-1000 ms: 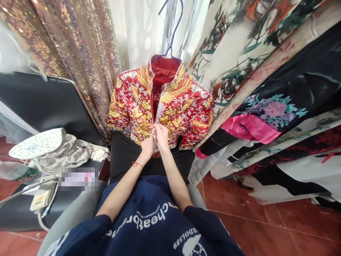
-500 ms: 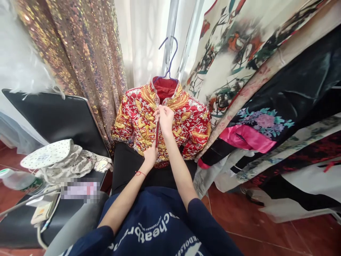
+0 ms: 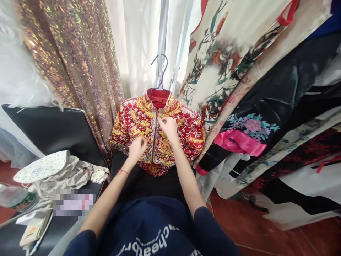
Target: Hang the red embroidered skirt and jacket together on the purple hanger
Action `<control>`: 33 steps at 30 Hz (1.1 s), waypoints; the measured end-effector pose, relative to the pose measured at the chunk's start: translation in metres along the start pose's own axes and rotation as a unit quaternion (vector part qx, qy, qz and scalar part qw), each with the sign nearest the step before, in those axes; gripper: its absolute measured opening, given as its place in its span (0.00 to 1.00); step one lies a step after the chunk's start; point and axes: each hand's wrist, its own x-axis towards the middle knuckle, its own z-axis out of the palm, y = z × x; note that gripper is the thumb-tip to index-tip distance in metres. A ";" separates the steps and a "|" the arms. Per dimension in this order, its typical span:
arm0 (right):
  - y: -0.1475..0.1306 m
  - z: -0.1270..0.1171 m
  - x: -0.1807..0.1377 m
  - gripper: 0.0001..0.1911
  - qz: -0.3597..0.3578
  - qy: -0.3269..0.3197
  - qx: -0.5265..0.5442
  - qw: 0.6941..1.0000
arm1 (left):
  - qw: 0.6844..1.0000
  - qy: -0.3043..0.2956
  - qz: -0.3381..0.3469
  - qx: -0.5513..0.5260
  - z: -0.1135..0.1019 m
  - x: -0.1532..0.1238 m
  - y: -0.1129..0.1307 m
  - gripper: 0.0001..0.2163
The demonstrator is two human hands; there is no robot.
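A red jacket (image 3: 186, 131) with gold and silver embroidery hangs on a purple hanger (image 3: 160, 73) in front of me, over a black skirt (image 3: 149, 183). Its front opening is closed along the middle. My right hand (image 3: 167, 126) pinches the jacket's front edge high on the chest, near the collar. My left hand (image 3: 137, 148) holds the lower left front panel of the jacket, fingers curled into the fabric. A red string sits on my left wrist.
A sequined gold curtain (image 3: 71, 67) and white sheer fabric (image 3: 141, 42) hang behind. Printed and black garments (image 3: 253, 89) crowd the right. A black chair (image 3: 50, 129) on the left bears a spotted white cloth (image 3: 53, 167) and small items. The floor (image 3: 266, 234) is red tile.
The jacket's front has gone from open at the bottom to closed. My right hand rose from the hem to the chest; my left hand moved left onto the lower panel. The view tilted up.
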 end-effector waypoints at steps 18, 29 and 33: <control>0.078 -0.115 0.025 0.30 -0.199 0.152 -0.197 0.948 | 0.943 0.278 0.177 -0.045 -0.122 0.157 -0.021 0.15; 0.099 -0.094 0.042 0.28 -0.110 0.168 -0.051 0.978 | 0.976 0.163 0.078 -0.117 -0.117 0.162 -0.046 0.20; 0.096 -0.093 0.038 0.30 -0.109 0.178 -0.042 0.977 | 0.972 0.206 0.048 -0.106 -0.111 0.144 -0.043 0.22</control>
